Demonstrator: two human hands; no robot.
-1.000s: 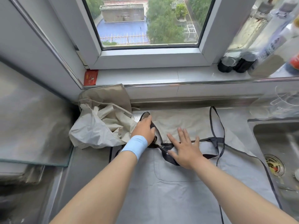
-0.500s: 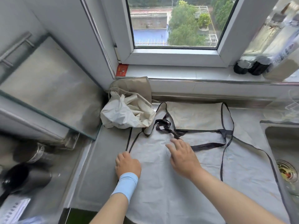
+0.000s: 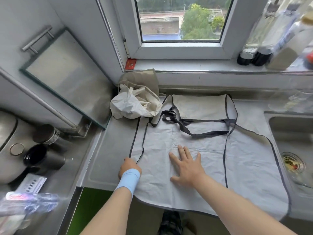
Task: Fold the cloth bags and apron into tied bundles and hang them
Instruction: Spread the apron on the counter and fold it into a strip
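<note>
Surface: we stood at a steel surface (image 3: 108, 143) under a window (image 3: 179, 19), with a sink (image 3: 291, 133) to the far side of our right hand.
Apron: the pale grey apron (image 3: 203, 175) lay spread flat on the surface, its near hem hanging over the front edge below our wrists.
Straps: its dark straps (image 3: 184, 126) lay in a loose tangle on the cloth, well beyond our right hand's fingertips.
Right hand: our right hand (image 3: 186, 164) lay palm down on the apron, fingers spread wide, holding nothing.
Left hand: our left hand (image 3: 129, 167), with a light blue band (image 3: 127, 181) round the wrist, was curled at the apron's left edge, where a dark-edged fold ran down to it; we could not tell whether the fingers gripped that edge or only rested there.
Cloth bags: the crumpled cream cloth bags (image 3: 135, 104) sat heaped in the corner, well beyond our left hand, touching the apron's top left corner.
Sill: dark-capped bottles (image 3: 254, 56) stood on the window sill, far beyond our right hand.
</note>
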